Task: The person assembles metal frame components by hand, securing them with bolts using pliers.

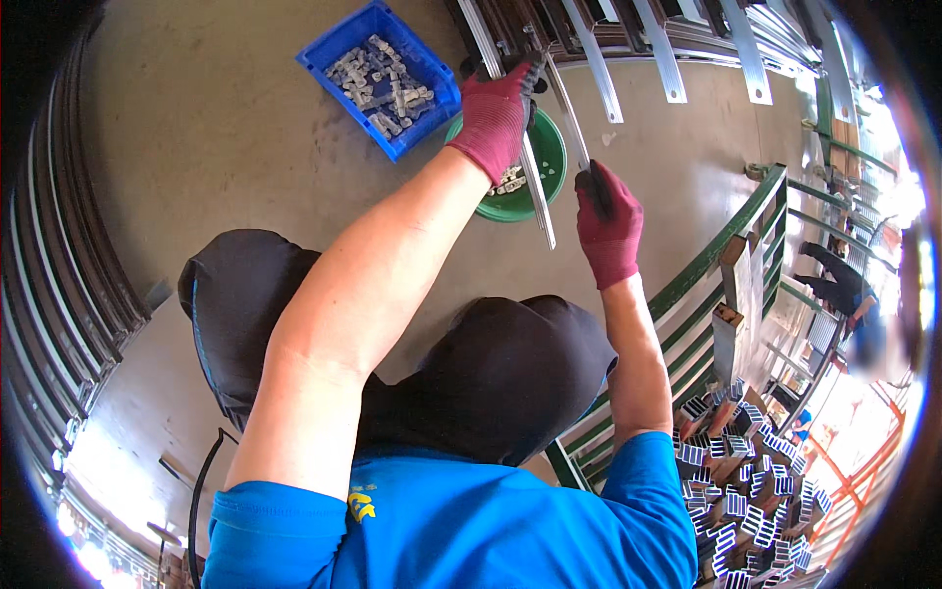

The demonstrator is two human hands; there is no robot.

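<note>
As a worker in a blue shirt (491, 520) and dark trousers (510, 373) bends over a workshop floor (245, 118), both arms reach forward in maroon gloves with dark fingers and palms. The left hand (498, 110), its back to the camera, is curled around a long, silvery metal profile (540, 201), whose near end slants down past the wrist and crosses above a round green basin (552, 152); the fingertips are largely hidden. The right hand (610, 224), farther to the right and closer to the body, is closed on the near end of a thin metal strip (569, 108) that rises toward the left hand's fingers; whether its far end touches them cannot be told. Small pale pieces (510, 182) lie in the basin, and more small fittings (383, 83) are scattered in a blue crate (422, 126) just beside it, at the upper left. Flat metal bars (667, 74) with holed ends jut from a stack at the top. Long profiles line a rack (59, 226) at the far left, while a green metal frame (721, 240) stands at right, near bundled profiles (756, 481) stacked ends out. Another person (849, 285), in dark and blue clothing, appears at the far right.
</note>
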